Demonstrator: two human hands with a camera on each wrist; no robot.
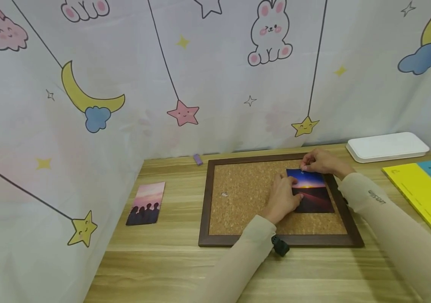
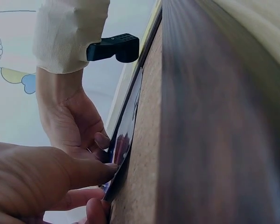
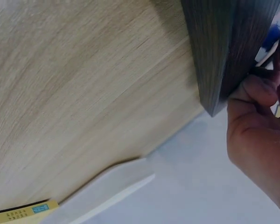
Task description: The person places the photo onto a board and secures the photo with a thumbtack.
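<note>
A sunset photo with a blue top and dark lower part lies on the right side of a framed cork board. My left hand holds the photo at its left edge, thumb and fingertips against it. At the photo's top edge, my right hand pinches with thumb and fingers; a tiny pale thing shows by its fingertips, too small to name. In the left wrist view both hands meet close to the photo, which bows slightly off the cork. The right fingertips are partly hidden in the right wrist view.
Left of the board lies a second photo with dark silhouettes under a pink sky. A small purple block sits behind the board. A white case and a yellow book lie at the right. A tiny clear object rests on the cork.
</note>
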